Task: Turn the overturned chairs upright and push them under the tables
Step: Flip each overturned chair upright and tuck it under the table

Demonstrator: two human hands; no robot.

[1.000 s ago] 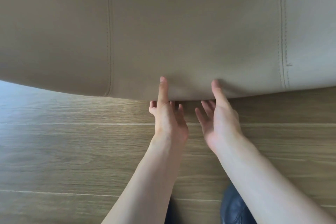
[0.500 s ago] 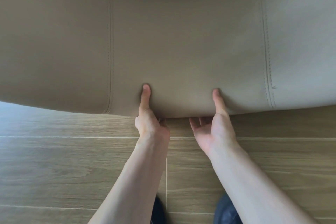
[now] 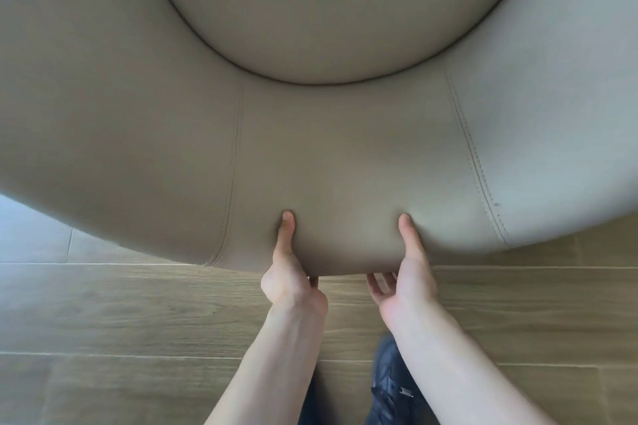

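Note:
A beige upholstered chair point(image 3: 328, 148) fills the upper two thirds of the head view. Its curved backrest faces me and the round seat cushion point(image 3: 331, 10) shows above it. My left hand point(image 3: 288, 281) grips the backrest's lower edge, thumb pressed into the front, fingers hidden behind the edge. My right hand point(image 3: 405, 281) grips the same edge a little to the right, thumb on the front and fingers curled under it. The chair's legs are out of view.
Wood-look plank flooring point(image 3: 138, 321) runs under the chair and around me. My dark shoe point(image 3: 390, 386) shows between my forearms. A paler patch of floor point(image 3: 31, 228) lies at the far left.
The chair has tilted over toward me, so the seat cushion has come into view. Both hands went from touching the edge to gripping it, thumbs pressed into the upholstery.

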